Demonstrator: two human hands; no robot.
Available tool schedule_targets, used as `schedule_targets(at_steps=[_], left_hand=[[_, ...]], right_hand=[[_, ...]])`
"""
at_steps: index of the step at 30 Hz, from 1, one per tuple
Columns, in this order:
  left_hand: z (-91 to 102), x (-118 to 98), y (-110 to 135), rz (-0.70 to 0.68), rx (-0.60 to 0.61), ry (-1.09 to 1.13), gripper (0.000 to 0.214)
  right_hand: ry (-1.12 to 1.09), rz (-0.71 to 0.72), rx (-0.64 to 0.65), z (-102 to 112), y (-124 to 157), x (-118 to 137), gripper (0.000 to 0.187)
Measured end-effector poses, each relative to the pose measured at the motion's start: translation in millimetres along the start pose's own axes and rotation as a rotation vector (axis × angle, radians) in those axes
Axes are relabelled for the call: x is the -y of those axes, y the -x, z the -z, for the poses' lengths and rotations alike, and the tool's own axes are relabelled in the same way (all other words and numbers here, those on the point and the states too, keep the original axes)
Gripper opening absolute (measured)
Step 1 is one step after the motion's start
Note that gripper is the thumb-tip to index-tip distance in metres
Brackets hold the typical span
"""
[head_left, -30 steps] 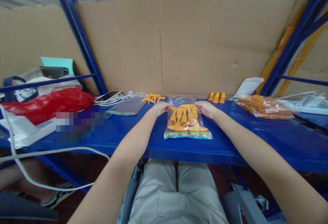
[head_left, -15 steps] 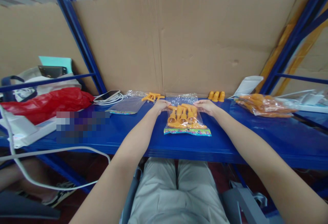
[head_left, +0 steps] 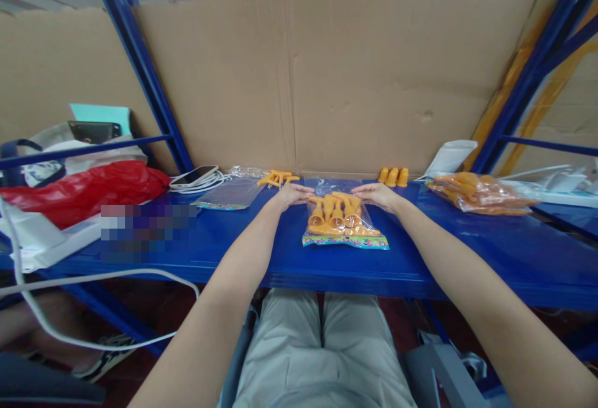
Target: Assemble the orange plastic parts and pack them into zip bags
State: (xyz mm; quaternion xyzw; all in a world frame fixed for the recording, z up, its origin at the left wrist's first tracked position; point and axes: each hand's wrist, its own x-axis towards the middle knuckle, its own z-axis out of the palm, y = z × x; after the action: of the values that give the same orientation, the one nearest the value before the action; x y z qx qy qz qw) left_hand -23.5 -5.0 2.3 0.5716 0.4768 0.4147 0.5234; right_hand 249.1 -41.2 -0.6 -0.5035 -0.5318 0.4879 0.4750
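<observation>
A blue surface (head_left: 327, 268) carries our clear plastic bag (head_left: 344, 221). Left hand (head_left: 293, 195) pinches it at ten o'clock, right hand (head_left: 377, 195) at two.

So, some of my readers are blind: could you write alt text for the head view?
A person's left hand and right hand hold opposite sides of a clear plastic bag filled with orange parts on a blue tabletop. Behind, loose orange pieces lie left and three thimble-shaped orange caps stand right, before a cardboard panel.
</observation>
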Motion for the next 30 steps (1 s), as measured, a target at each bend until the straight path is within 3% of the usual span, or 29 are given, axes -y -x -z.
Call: schedule_targets(at_steps=[16,30], left_hand=[[-6.8,-0.9,-2.8,-0.063,-0.12,0.005,0.016],[-7.5,3.3,-14.6,-0.263,-0.185,-0.301,0.023]], right_hand=[[-0.026,-0.043,-0.086,-4.9,-1.5,2.2,0.029],[0.076,0.087,-0.108,-5.6,-10.0,-7.9,0.025]])
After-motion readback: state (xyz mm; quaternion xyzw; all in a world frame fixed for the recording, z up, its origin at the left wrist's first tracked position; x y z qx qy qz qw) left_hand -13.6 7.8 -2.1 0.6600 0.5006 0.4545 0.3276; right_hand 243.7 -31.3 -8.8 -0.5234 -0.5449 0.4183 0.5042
